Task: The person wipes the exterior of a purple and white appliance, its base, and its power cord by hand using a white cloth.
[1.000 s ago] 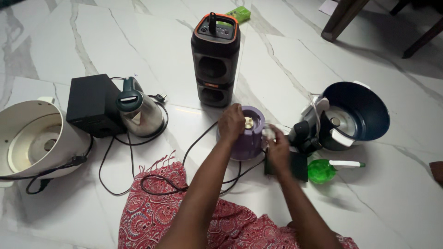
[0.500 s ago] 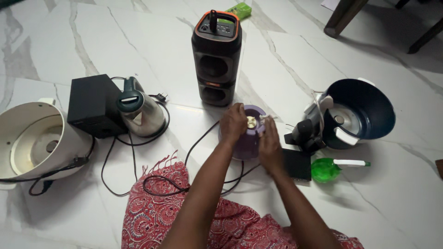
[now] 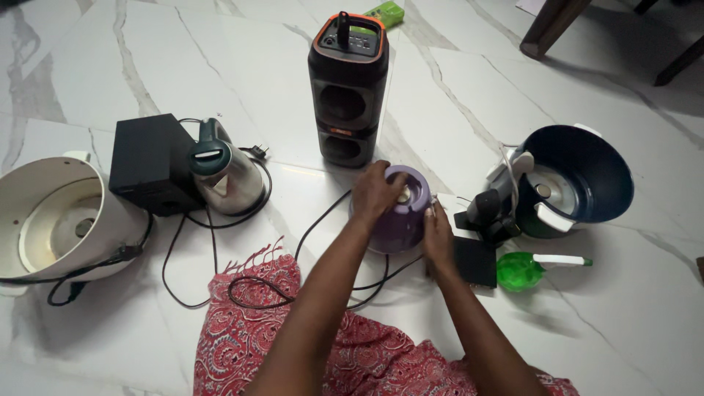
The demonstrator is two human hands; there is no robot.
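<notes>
The right hand [image 3: 438, 235] has dropped from the purple mixer base's [image 3: 402, 213] top to its near side, gripping it, while the left hand [image 3: 375, 192] stays clasped over the far-left rim.

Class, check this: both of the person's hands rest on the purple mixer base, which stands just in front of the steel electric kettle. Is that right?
Not quite. In the head view both hands, left hand and right hand, are on the purple mixer base, but it stands in front of the tall black speaker with orange trim; the steel electric kettle is off to the left.
</notes>
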